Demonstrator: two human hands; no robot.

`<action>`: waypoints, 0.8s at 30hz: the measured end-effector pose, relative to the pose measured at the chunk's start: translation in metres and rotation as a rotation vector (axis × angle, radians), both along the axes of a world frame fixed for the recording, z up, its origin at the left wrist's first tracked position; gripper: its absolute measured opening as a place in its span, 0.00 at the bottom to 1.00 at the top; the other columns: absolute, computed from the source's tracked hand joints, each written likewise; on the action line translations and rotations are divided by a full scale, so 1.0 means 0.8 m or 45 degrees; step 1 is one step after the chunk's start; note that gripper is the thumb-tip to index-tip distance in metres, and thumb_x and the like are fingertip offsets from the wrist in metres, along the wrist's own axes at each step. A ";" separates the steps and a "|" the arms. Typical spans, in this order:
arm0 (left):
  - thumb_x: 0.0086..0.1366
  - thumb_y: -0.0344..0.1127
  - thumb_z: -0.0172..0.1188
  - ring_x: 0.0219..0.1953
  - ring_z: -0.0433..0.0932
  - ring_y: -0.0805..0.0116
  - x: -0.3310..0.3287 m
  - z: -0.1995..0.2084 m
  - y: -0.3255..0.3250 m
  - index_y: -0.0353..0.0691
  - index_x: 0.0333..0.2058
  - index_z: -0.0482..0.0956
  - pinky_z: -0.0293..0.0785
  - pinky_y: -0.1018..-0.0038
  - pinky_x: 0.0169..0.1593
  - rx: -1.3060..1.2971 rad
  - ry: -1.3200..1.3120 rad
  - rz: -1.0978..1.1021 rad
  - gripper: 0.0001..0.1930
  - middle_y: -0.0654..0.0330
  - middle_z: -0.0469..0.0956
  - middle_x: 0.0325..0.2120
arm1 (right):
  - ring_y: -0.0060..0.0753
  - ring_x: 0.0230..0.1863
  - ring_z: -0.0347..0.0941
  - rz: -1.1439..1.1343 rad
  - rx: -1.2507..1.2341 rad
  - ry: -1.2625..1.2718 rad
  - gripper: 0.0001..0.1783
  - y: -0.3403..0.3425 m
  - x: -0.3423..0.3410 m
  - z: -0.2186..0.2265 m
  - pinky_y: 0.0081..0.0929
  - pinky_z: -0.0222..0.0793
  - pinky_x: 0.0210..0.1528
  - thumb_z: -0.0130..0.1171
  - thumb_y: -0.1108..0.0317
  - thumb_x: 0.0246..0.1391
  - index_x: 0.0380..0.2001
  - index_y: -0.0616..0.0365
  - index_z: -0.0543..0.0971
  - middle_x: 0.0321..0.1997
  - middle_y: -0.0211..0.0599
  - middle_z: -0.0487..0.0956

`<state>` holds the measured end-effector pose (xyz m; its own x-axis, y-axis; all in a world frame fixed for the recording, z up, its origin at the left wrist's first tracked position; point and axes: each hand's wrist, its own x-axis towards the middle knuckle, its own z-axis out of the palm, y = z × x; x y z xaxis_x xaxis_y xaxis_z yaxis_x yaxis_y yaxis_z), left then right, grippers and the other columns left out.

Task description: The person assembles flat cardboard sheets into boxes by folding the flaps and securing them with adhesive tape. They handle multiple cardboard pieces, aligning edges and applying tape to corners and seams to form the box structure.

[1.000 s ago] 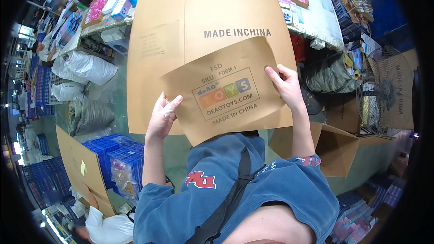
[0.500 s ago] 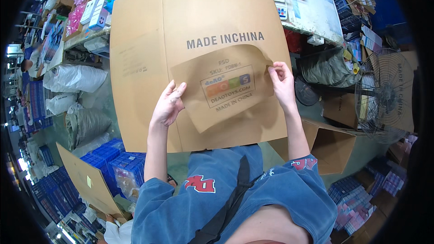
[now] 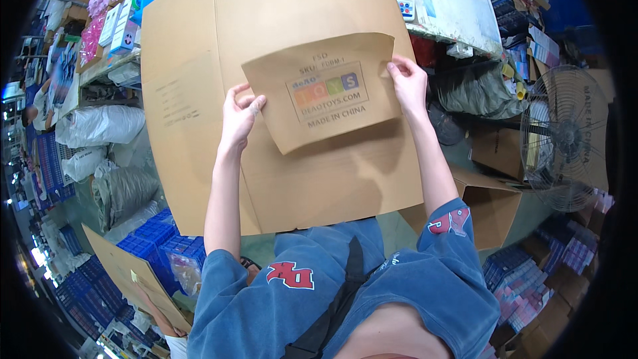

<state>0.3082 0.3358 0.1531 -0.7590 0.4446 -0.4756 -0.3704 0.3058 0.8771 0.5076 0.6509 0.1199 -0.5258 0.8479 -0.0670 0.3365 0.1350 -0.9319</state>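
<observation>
A brown paper sheet [image 3: 319, 139] printed with a framed, multicoloured logo is held up by its two side edges. Its left edge is at the fingers of my left hand [image 3: 237, 114], which appear closed on it. On the other side, my right hand [image 3: 410, 86] pinches the upper right edge between thumb and fingers. Beneath lies a large flat cardboard carton [image 3: 193, 159], with dark print at its left and a vertical crease. The sheet is curved and tilted, its lower part lifted off the cardboard and casting a shadow there. It hides part of the carton's surface.
The carton rests on a worktable [image 3: 458, 20] with pink goods and a small keypad device [image 3: 403, 4]. A standing fan [image 3: 566, 136] and an open cardboard box [image 3: 488, 209] are at right. White sacks [image 3: 103, 126] and blue crates [image 3: 149, 242] stand left; another person's arm [image 3: 156, 309] shows lower left.
Both hands have moved away from my body with the brown paper sheet. It has gone up and slightly left in view, and its print now faces me more plainly.
</observation>
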 end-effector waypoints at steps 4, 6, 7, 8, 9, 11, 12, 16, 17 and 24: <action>0.62 0.22 0.66 0.43 0.80 0.69 -0.021 0.006 0.025 0.39 0.67 0.56 0.79 0.72 0.50 -0.077 0.148 0.016 0.38 0.55 0.80 0.41 | 0.23 0.34 0.77 0.107 0.020 -0.080 0.31 0.018 -0.028 0.005 0.25 0.75 0.41 0.66 0.72 0.54 0.62 0.56 0.74 0.31 0.34 0.81; 0.61 0.21 0.66 0.44 0.80 0.67 -0.031 0.014 0.032 0.39 0.70 0.51 0.79 0.70 0.51 -0.062 0.175 0.020 0.43 0.48 0.76 0.47 | 0.27 0.35 0.78 0.152 0.039 -0.146 0.34 0.029 -0.040 0.013 0.28 0.74 0.43 0.66 0.70 0.54 0.64 0.56 0.69 0.31 0.35 0.80; 0.61 0.21 0.66 0.45 0.80 0.65 -0.036 0.016 0.035 0.39 0.71 0.49 0.79 0.70 0.52 -0.026 0.210 0.015 0.45 0.45 0.74 0.50 | 0.29 0.35 0.78 0.179 0.054 -0.144 0.33 0.034 -0.045 0.017 0.29 0.74 0.44 0.66 0.69 0.54 0.63 0.56 0.68 0.31 0.36 0.80; 0.58 0.21 0.69 0.50 0.78 0.58 -0.044 0.017 0.039 0.41 0.74 0.43 0.78 0.67 0.56 -0.120 0.341 0.014 0.52 0.37 0.65 0.58 | 0.32 0.37 0.79 0.185 0.065 -0.177 0.31 0.039 -0.051 0.019 0.31 0.74 0.46 0.67 0.68 0.53 0.59 0.59 0.67 0.33 0.38 0.81; 0.57 0.22 0.70 0.52 0.77 0.56 -0.053 0.016 0.040 0.40 0.73 0.43 0.78 0.66 0.57 -0.132 0.298 0.055 0.53 0.36 0.64 0.59 | 0.30 0.37 0.79 0.173 0.074 -0.213 0.31 0.043 -0.058 0.020 0.30 0.74 0.45 0.69 0.66 0.53 0.58 0.60 0.67 0.34 0.38 0.82; 0.55 0.23 0.73 0.56 0.75 0.52 -0.076 0.010 0.043 0.38 0.73 0.43 0.77 0.65 0.58 -0.046 0.289 0.101 0.54 0.34 0.60 0.62 | 0.26 0.38 0.79 0.161 0.125 -0.232 0.32 0.054 -0.076 0.018 0.27 0.73 0.43 0.71 0.64 0.53 0.56 0.61 0.67 0.35 0.37 0.83; 0.53 0.26 0.75 0.60 0.72 0.49 -0.094 0.007 0.045 0.29 0.71 0.47 0.75 0.65 0.60 -0.134 0.275 0.092 0.53 0.32 0.60 0.62 | 0.29 0.40 0.79 0.161 0.195 -0.253 0.33 0.059 -0.085 0.015 0.29 0.74 0.46 0.72 0.61 0.52 0.54 0.63 0.66 0.36 0.40 0.83; 0.61 0.23 0.68 0.55 0.78 0.57 -0.160 -0.002 0.048 0.16 0.60 0.64 0.77 0.70 0.59 0.137 -0.018 0.183 0.32 0.42 0.77 0.51 | 0.38 0.46 0.80 0.188 0.124 -0.121 0.31 0.100 -0.139 -0.002 0.35 0.75 0.50 0.73 0.59 0.48 0.50 0.64 0.73 0.42 0.45 0.82; 0.62 0.22 0.66 0.56 0.78 0.57 -0.172 -0.003 0.050 0.13 0.57 0.65 0.77 0.70 0.59 0.209 -0.035 0.232 0.28 0.42 0.78 0.50 | 0.37 0.46 0.79 0.216 0.098 -0.053 0.31 0.109 -0.152 -0.007 0.34 0.75 0.50 0.73 0.58 0.47 0.49 0.65 0.74 0.42 0.45 0.82; 0.67 0.29 0.63 0.47 0.81 0.62 -0.183 -0.015 0.067 0.40 0.56 0.74 0.79 0.63 0.51 0.127 -0.031 0.197 0.19 0.56 0.81 0.45 | 0.35 0.47 0.79 0.151 -0.018 -0.112 0.30 0.134 -0.167 -0.029 0.31 0.75 0.52 0.74 0.60 0.48 0.50 0.65 0.74 0.46 0.46 0.81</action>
